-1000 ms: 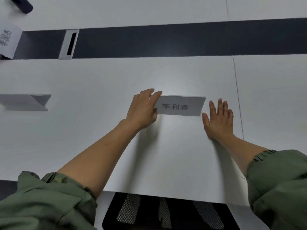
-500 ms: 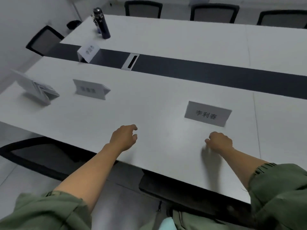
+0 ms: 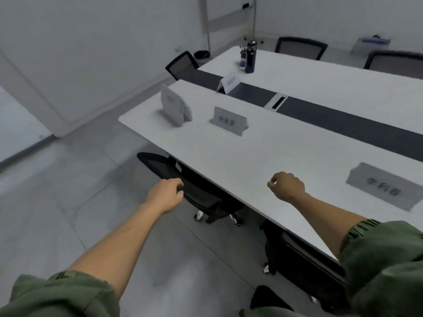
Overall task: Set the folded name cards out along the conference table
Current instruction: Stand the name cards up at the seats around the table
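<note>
Loose grips: left hand (image 3: 165,193) by chair (image 3: 201,196), right hand (image 3: 288,186) above table (image 3: 263,152).

The name card (image 3: 384,187) standing on the counter (image 3: 274,156) to the right of the right hand (image 3: 287,186) bears the dark characters 李利春. The middle card (image 3: 230,121), far beyond the left hand (image 3: 166,194), carries three characters too blurred to read. The writing on the farthest card (image 3: 229,84) past it is also unreadable.
</note>
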A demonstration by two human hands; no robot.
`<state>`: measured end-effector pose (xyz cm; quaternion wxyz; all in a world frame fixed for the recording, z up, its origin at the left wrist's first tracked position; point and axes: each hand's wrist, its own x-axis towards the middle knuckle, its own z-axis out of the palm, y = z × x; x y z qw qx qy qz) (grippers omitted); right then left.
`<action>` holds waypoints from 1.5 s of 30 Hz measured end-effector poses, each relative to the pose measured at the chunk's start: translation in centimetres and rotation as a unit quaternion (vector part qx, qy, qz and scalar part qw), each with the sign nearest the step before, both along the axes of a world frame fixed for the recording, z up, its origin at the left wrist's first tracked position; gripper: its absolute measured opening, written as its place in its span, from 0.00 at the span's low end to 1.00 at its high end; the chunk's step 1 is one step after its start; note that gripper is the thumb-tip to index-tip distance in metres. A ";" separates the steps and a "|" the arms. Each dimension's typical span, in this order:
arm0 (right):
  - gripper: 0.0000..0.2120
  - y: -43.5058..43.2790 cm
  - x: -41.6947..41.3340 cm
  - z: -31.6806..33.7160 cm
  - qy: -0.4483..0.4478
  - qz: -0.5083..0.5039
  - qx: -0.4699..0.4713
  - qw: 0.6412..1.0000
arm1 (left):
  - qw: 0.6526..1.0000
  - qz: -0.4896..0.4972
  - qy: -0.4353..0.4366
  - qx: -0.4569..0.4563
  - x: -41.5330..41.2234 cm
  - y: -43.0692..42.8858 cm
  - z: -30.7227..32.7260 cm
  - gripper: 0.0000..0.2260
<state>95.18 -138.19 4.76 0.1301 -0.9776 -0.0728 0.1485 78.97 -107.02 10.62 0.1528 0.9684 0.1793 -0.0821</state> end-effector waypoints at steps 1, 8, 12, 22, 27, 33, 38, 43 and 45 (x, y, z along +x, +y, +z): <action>0.12 1.4 0.2 0.5 -0.001 0.008 0.004 1.000 | 1.000 0.010 -0.006 -0.006 -0.4 1.1 0.0 0.13; 0.11 12.6 4.1 1.2 0.001 0.060 0.015 0.998 | 0.999 0.051 0.002 -0.012 -0.4 8.8 -0.8 0.14; 0.11 19.5 7.9 -0.1 0.014 0.075 0.035 0.996 | 0.997 0.069 0.007 -0.018 2.4 14.4 -1.3 0.14; 0.12 36.8 16.1 2.9 0.004 0.122 0.054 0.991 | 0.995 0.100 0.001 -0.014 8.2 28.3 0.5 0.14; 0.11 45.0 18.9 3.0 0.003 0.122 0.054 0.991 | 0.996 0.089 0.007 -0.017 11.3 36.8 -0.5 0.14; 0.10 53.2 22.0 2.8 -0.009 0.072 0.051 0.996 | 0.999 0.035 0.007 -0.008 16.5 47.8 -0.6 0.15; 0.10 57.7 24.0 3.9 -0.027 0.025 0.062 0.997 | 1.000 -0.019 0.019 0.011 21.4 55.0 0.2 0.16; 0.16 58.9 28.2 5.2 -0.082 -0.039 0.075 0.993 | 0.997 -0.070 0.016 -0.008 27.6 57.4 -0.4 0.15; 0.19 59.1 30.3 5.5 -0.102 -0.054 0.075 0.990 | 0.996 -0.081 0.027 -0.020 29.6 57.8 -1.1 0.16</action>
